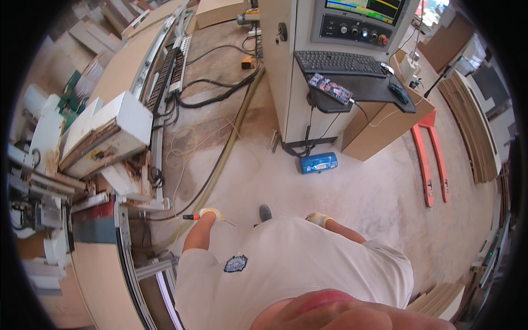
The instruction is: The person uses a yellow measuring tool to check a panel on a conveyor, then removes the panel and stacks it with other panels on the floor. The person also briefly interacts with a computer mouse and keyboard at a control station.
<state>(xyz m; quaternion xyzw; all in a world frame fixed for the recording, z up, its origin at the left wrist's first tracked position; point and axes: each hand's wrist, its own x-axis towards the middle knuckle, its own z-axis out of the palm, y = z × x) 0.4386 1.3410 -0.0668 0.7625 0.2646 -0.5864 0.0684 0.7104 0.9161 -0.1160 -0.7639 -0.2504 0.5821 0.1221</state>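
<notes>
My left hand (209, 213), in a pale work glove with a yellow cuff, hangs low at my left side. It is closed around a black and orange cylindrical tool (191, 217) whose black end points left. A thin pale strand shows on the other side of the glove; whether it belongs to the tool, I cannot tell. At my right side my right hand (317, 219) wears a similar glove. Its fingers hang loosely with nothing visible in them. One dark shoe (265, 213) shows on the floor between the hands.
Ahead stands a control cabinet (278, 82) with a screen, keyboard (341, 63), phone (330, 89) and mouse (399, 92). A blue case (318, 163) lies at its foot. Hoses (220, 157) and cables cross the floor. Machinery (104, 135) lines the left; red pallet-truck forks (423, 165) and stacked boards (467, 126) stand right.
</notes>
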